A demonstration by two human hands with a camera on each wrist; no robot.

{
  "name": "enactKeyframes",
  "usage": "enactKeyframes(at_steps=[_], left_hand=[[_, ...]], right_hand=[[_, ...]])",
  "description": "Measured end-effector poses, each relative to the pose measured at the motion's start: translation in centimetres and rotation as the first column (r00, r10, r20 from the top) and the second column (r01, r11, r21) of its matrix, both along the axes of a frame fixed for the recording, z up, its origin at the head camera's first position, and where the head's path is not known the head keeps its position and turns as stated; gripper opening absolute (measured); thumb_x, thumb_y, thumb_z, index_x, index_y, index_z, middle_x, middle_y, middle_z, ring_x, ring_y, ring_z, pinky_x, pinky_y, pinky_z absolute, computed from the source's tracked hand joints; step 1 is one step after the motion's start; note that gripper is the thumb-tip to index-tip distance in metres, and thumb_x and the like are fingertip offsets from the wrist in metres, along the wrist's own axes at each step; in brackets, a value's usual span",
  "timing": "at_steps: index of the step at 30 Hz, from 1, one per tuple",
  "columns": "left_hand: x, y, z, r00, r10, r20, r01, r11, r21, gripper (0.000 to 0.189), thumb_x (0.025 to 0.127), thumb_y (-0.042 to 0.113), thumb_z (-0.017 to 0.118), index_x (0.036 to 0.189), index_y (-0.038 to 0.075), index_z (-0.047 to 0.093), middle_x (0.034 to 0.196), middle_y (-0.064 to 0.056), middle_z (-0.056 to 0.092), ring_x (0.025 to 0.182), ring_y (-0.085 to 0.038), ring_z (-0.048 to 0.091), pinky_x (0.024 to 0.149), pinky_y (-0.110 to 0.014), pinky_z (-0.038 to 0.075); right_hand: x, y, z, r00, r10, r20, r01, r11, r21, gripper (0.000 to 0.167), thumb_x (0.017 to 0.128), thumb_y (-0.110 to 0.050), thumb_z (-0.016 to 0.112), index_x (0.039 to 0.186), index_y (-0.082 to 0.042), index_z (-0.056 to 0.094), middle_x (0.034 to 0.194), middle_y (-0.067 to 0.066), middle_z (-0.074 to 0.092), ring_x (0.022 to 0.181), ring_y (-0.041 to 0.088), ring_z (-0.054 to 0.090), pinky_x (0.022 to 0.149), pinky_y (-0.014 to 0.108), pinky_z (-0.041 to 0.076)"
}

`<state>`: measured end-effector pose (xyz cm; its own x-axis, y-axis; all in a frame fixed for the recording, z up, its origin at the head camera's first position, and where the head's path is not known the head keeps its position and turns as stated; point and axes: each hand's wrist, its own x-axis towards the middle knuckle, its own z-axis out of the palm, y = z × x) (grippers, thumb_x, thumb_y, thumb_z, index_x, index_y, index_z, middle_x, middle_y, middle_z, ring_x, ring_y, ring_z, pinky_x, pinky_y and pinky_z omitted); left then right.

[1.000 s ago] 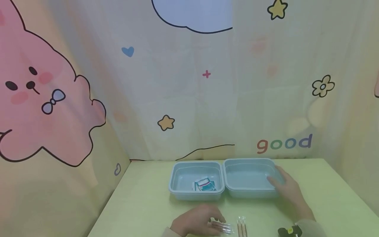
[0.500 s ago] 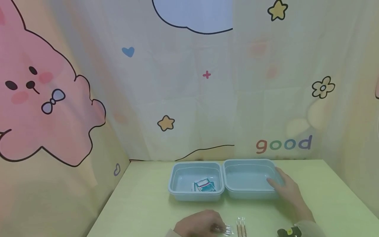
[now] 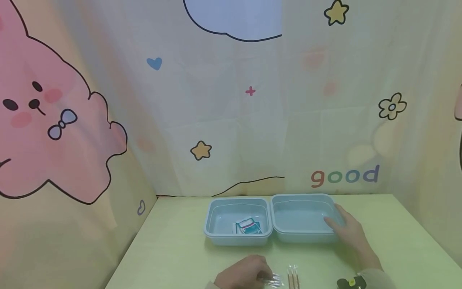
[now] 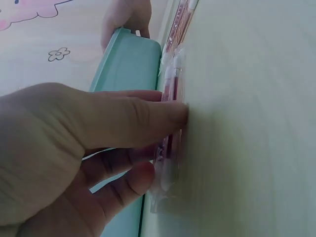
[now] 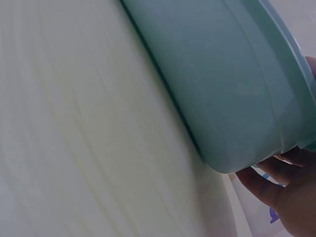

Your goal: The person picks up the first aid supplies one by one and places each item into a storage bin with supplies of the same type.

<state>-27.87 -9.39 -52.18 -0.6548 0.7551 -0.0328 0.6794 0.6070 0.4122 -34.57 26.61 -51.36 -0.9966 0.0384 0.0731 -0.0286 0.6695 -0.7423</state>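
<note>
My left hand is low over the front of the table, pinching a clear packet of swabs between thumb and fingers. Reddish-brown sticks with white ends show through its wrapper, close against the tabletop. A second clear packet of swabs lies just to the right of that hand. At the back right, my right hand grips the right end of a light blue plastic basin, thumb inside the rim and fingers outside. Nothing shows inside this basin.
Another light blue basin stands against the left side of the first, holding several small teal-and-white sachets. A printed curtain hangs behind the pale table. A dark object with a yellow mark shows beside the right sleeve.
The left fingers, spread over the swab packet a second ago, have closed on it, and that hand has turned slightly. The right hand keeps its place on the basin.
</note>
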Motion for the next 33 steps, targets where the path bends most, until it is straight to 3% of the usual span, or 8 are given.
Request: enactKeyframes(at_steps=[4, 11, 18, 26, 33], left_hand=[[-0.1, 0.0, -0.2, 0.998, -0.013, -0.059, 0.014, 1.000, 0.016, 0.024, 0.082, 0.008, 0.073, 0.100, 0.023, 0.077, 0.084, 0.020, 0.065, 0.077, 0.011, 0.053, 0.070, -0.006, 0.046], [-0.2, -0.1, -0.5, 0.994, -0.031, -0.102, 0.036, 0.998, 0.042, 0.022, 0.082, 0.008, 0.073, 0.098, 0.023, 0.078, 0.083, 0.019, 0.065, 0.078, 0.012, 0.053, 0.069, -0.004, 0.043], [-0.2, -0.4, -0.6, 0.977, -0.057, -0.204, 0.070, 0.996, 0.058, 0.016, 0.083, 0.014, 0.076, 0.097, 0.022, 0.079, 0.083, 0.016, 0.060, 0.077, 0.010, 0.047, 0.069, -0.002, 0.036], [-0.4, 0.1, -1.1, 0.986, 0.036, -0.164, -0.020, 0.995, 0.100, 0.013, 0.082, 0.013, 0.076, 0.090, 0.022, 0.079, 0.078, 0.020, 0.066, 0.070, 0.012, 0.050, 0.063, -0.003, 0.041], [-0.2, 0.1, -1.3, 0.989, 0.078, -0.126, -0.062, 0.990, 0.125, 0.010, 0.083, 0.014, 0.075, 0.087, 0.023, 0.078, 0.075, 0.021, 0.066, 0.065, 0.012, 0.050, 0.060, -0.004, 0.042]], right_hand=[[0.0, 0.0, -0.1, 1.000, 0.001, 0.001, -0.001, 1.000, 0.002, 0.091, 0.095, -0.058, 0.048, 0.155, -0.001, 0.010, 0.152, 0.038, 0.018, 0.136, 0.060, 0.019, 0.105, 0.075, 0.021], [-0.1, 0.1, -0.3, 1.000, -0.004, 0.023, 0.004, 1.000, 0.004, 0.091, 0.095, -0.058, 0.048, 0.155, -0.002, 0.008, 0.153, 0.037, 0.016, 0.137, 0.060, 0.017, 0.106, 0.074, 0.020], [-0.1, 0.0, -0.3, 1.000, -0.007, 0.002, 0.007, 1.000, 0.011, 0.091, 0.095, -0.058, 0.048, 0.155, -0.001, 0.010, 0.152, 0.037, 0.018, 0.136, 0.060, 0.018, 0.106, 0.075, 0.021], [-0.1, 0.1, -0.4, 1.000, -0.003, -0.004, 0.003, 1.000, 0.011, 0.091, 0.095, -0.059, 0.047, 0.155, -0.002, 0.009, 0.152, 0.037, 0.018, 0.136, 0.060, 0.019, 0.105, 0.075, 0.021], [-0.2, 0.2, -0.5, 1.000, 0.001, -0.015, -0.001, 1.000, 0.014, 0.090, 0.096, -0.058, 0.048, 0.155, -0.002, 0.010, 0.152, 0.037, 0.019, 0.135, 0.060, 0.020, 0.105, 0.075, 0.022]])
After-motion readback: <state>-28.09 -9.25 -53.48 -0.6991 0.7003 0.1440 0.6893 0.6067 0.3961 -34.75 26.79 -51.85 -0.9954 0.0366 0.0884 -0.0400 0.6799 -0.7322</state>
